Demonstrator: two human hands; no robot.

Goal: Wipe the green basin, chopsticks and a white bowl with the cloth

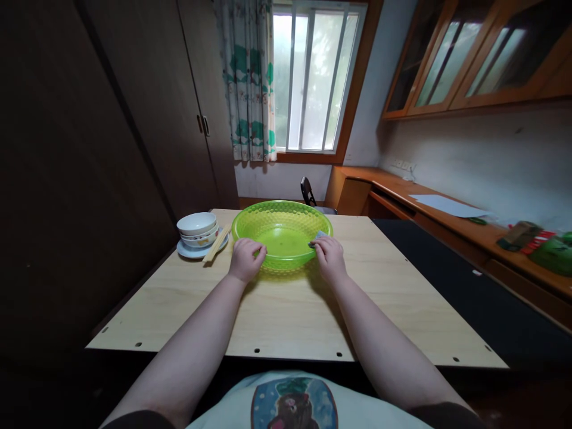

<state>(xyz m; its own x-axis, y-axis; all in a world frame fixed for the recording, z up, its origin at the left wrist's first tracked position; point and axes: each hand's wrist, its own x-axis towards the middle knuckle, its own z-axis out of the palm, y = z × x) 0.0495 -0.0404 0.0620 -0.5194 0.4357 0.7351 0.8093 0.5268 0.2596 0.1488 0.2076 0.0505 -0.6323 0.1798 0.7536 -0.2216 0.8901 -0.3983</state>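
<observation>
1. Left hand (247,259): closed in a grip on the near-left rim of the green plastic basin (282,241), knuckles uppermost.

2. Right hand (329,256): fingers closed on a grey cloth (320,235) at the basin's right rim; whether they also clasp the rim itself cannot be told.

3. Position of the basin: upright on the pale wooden tabletop (286,322), centred before the person, between the two hands.

4. Probable handling: the wall is translucent and apparently thin, so the basin is likely light for its breadth. The honeycomb pattern should lend some stiffness, though the wall may flex under a hard squeeze. Glare on the floor suggests a smooth surface, slippery if wet.

5. Points of hold: the flared rim offers the surest purchase, best taken at opposite sides to keep the basin level; a one-sided lift would probably tip it.

6. Cloth: presumably soft and limp, best pinched in a fold; lying between fingers and rim, it may let the hold slip.

7. Neighbouring ware, left of the basin: stacked bowls (196,224) on a plate (192,252), probably ceramic and breakable, with wooden chopsticks (217,243) resting alongside.
</observation>
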